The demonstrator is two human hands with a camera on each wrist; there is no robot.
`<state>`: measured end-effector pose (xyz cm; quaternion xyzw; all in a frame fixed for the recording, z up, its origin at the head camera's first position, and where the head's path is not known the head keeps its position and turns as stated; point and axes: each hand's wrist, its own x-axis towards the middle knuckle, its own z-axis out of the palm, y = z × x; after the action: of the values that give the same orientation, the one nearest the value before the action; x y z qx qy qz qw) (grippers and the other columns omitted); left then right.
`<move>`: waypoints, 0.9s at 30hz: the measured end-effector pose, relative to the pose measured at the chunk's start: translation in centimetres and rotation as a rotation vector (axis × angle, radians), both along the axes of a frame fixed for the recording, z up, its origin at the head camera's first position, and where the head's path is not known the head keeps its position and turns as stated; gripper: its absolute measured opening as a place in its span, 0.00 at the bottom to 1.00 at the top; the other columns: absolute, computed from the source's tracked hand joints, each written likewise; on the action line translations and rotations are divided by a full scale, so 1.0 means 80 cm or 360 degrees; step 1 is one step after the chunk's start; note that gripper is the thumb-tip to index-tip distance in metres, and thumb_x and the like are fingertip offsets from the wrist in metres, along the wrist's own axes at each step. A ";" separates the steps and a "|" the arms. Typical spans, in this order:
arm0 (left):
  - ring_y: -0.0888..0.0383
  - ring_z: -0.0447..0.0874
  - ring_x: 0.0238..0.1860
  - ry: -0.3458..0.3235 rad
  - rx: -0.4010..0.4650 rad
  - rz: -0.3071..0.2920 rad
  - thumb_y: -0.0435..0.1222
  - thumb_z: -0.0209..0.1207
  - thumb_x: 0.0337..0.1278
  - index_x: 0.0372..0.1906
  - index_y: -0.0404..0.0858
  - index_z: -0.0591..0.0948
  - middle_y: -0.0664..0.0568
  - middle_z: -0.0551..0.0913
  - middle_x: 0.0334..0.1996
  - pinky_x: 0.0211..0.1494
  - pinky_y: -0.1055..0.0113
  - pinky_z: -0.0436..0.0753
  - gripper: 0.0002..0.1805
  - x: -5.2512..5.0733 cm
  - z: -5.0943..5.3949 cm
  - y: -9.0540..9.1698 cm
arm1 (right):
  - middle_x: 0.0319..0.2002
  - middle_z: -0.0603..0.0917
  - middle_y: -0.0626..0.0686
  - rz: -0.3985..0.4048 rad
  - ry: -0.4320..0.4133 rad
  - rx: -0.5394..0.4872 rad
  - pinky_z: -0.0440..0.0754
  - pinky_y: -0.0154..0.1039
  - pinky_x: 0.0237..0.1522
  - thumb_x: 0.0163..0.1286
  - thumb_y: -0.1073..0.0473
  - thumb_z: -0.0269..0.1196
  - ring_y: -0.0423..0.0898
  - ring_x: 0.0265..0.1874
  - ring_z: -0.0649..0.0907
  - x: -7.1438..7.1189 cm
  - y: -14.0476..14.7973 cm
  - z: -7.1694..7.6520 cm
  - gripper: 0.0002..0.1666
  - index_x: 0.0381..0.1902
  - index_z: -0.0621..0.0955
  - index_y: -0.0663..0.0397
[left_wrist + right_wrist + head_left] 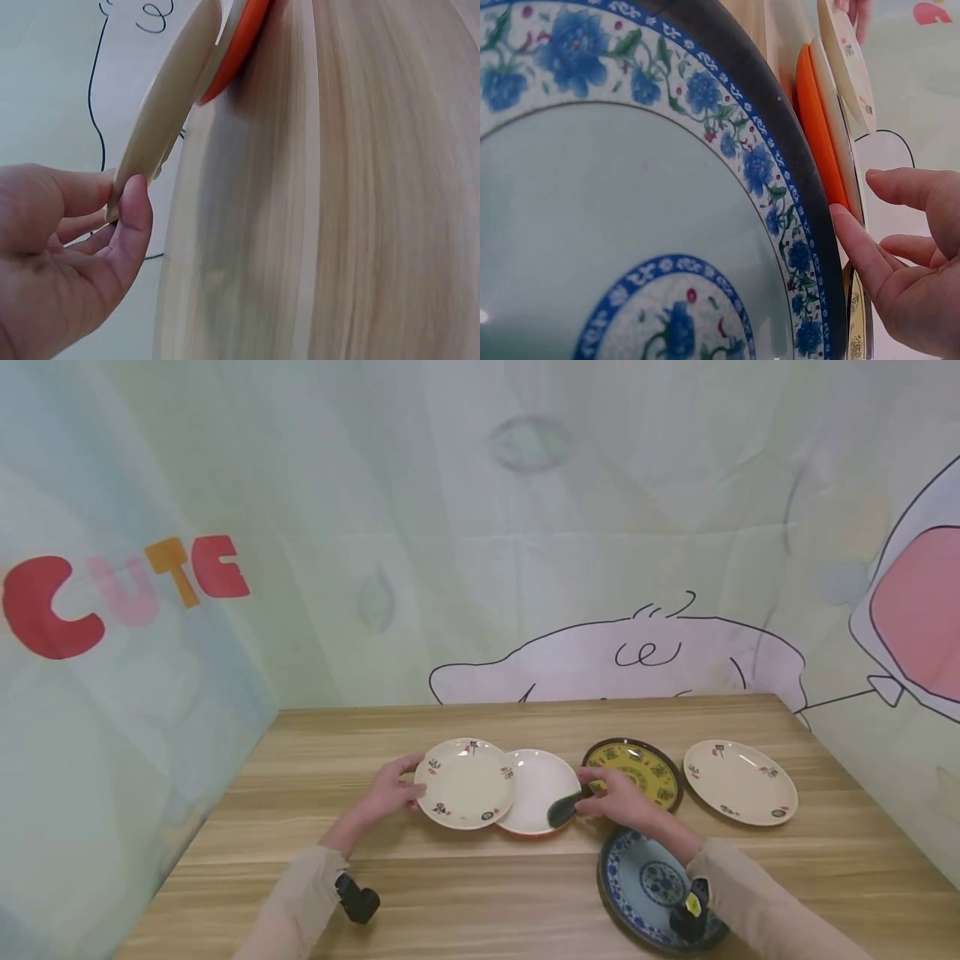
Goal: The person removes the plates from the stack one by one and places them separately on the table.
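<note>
Five glossy round plates are on or above a light wood-grain table point(465, 910). Nearest, at right, is a pale blue plate with a dark edge and a blue floral border point(630, 893), face up, partly covered by the right forearm and a black wrist device point(686, 920).

Beyond it, mid-table, is a white plate with a dark green leaf-shaped motif point(532, 785), face up, the motif toward its right rim. The right hand point(621, 797) is at that rim, thumb and fingers apart on either side; whether they clamp it cannot be told.

Just left, a cream plate with small printed motifs near its rim point(467, 783) is held at its left rim by the left hand point(392, 789), fingers and thumb clamped on the edge. Its face points up, its right part overlapping the white plate.

Farther right lies a mustard-yellow plate with a dark brown rim point(645, 772), face up; right of it, a second cream plate with printed motifs point(741, 782). A pale printed cloth point(375, 527) hangs behind.

Only the wrist views show the white plate's orange outer side. The left wrist view shows the held plate's plain underside and its left edge raised clear of the table.
</note>
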<state>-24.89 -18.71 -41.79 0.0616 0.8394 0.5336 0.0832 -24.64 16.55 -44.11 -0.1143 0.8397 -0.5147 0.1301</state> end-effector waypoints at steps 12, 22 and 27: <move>0.60 0.77 0.28 0.0005 0.0007 0.0008 0.23 0.49 0.57 0.65 0.23 0.54 0.26 0.60 0.60 0.29 0.66 0.82 0.31 0.006 0.003 -0.048 | 0.54 0.72 0.65 -0.0018 0.0004 0.0006 0.83 0.37 0.32 0.53 0.66 0.65 0.44 0.31 0.82 0.000 0.001 -0.004 0.36 0.60 0.66 0.70; 0.57 0.77 0.32 0.0005 -0.0065 0.0072 0.23 0.48 0.58 0.64 0.21 0.53 0.25 0.60 0.59 0.30 0.66 0.82 0.30 0.014 0.000 -0.082 | 0.55 0.72 0.66 0.0024 0.0017 -0.0001 0.83 0.39 0.32 0.54 0.66 0.64 0.45 0.30 0.82 0.002 0.000 0.001 0.35 0.60 0.66 0.70; 0.58 0.76 0.30 -0.0011 -0.0098 0.0106 0.23 0.48 0.57 0.64 0.21 0.54 0.25 0.61 0.57 0.30 0.68 0.81 0.30 0.011 -0.007 -0.088 | 0.55 0.72 0.65 0.0008 0.0007 0.0014 0.83 0.38 0.32 0.54 0.66 0.64 0.45 0.30 0.82 0.000 -0.001 -0.001 0.35 0.60 0.67 0.68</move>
<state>-24.00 -25.71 -42.32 0.0293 0.8568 0.5100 0.0702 -24.65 16.44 -44.20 -0.1171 0.8419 -0.5105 0.1300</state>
